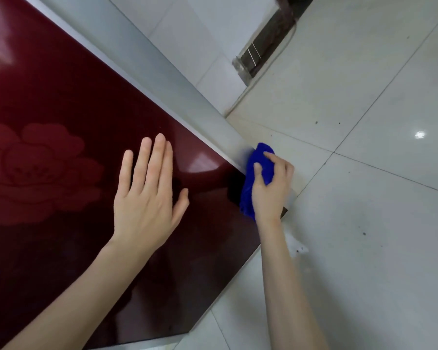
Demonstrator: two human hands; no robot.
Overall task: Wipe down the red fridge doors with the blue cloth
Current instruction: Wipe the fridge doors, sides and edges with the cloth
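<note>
Your left hand (147, 195) lies flat, fingers straight, on the red fridge door (61, 102) to brace you, while your right hand (272, 188) grips the bunched blue cloth (257, 170) against the door's lower corner edge for wiping.

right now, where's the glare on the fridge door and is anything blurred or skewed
Head view: glare streaks on the door at top left, a bright patch just left of the cloth, a light glint on the floor; the whole scene sits tilted; left hand and right hand look sharp, no clear motion blur.
</note>
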